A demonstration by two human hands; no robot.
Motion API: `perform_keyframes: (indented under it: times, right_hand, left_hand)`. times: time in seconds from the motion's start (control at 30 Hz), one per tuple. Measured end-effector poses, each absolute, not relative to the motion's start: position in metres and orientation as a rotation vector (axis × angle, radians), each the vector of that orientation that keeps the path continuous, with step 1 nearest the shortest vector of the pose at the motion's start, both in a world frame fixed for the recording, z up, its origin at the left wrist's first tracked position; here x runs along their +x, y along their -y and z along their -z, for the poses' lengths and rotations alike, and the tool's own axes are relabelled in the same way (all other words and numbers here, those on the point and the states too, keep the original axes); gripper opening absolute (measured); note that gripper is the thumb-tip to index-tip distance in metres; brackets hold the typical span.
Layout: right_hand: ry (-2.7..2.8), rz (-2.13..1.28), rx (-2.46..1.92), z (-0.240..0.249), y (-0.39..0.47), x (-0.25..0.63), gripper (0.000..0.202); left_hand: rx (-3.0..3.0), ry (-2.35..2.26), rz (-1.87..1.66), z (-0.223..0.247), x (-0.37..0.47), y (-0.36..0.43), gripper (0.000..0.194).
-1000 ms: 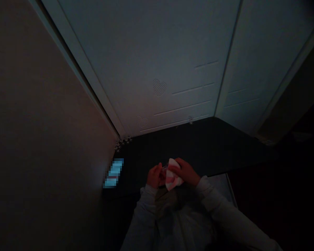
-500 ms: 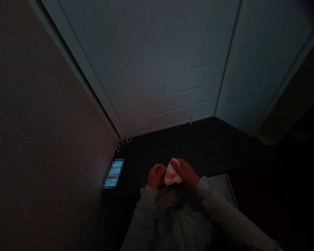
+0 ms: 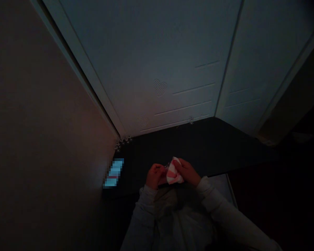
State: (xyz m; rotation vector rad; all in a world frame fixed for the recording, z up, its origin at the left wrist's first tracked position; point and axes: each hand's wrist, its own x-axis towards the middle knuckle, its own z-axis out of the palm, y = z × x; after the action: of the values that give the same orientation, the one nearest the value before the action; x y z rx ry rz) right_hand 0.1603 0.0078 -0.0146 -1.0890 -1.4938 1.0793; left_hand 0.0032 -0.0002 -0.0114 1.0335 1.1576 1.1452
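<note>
Centrally, two forearms in pale sleeves (image 3: 143, 212) reach toward the near edge of a dark desk (image 3: 199, 146). The right hand (image 3: 187, 171) has its grip closed around a bunched, pink-and-white striped cloth (image 3: 174, 175), which is between the two hands. The left hand (image 3: 153, 176), fingers curled, is beside the cloth and a small shiny object (image 3: 167, 164); whether its grip encloses that object cannot be told in the dim light. Farther left, a pixelated blue rectangle (image 3: 113, 173) lies on the desk. Beyond it, small shiny pieces (image 3: 122, 140) cluster in the corner; a single piece (image 3: 191, 120) stands at the back edge, before a pale panel (image 3: 136, 52) bearing heart motifs (image 3: 160, 87).
</note>
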Motion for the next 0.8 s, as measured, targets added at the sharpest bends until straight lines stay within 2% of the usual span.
perform_keyframes:
  times: [0.17, 0.43, 0.8]
  right_hand:
    - [1.577, -0.985, -1.134, 0.0089, -0.0062, 0.1613, 0.026]
    - [1.611, -0.851, -1.268, 0.0059, -0.0049, 0.1565, 0.023]
    - [1.574, -0.929, -1.174, 0.0092, -0.0066, 0.1585, 0.027]
  left_hand:
    - [1.149, -1.158, -1.186, 0.0053, 0.0045, 0.0010, 0.028]
    - [1.022, -1.123, -1.098, 0.0083, 0.0080, 0.0020, 0.033]
    - [1.107, -1.153, -1.126, 0.0069, 0.0066, 0.0019, 0.030]
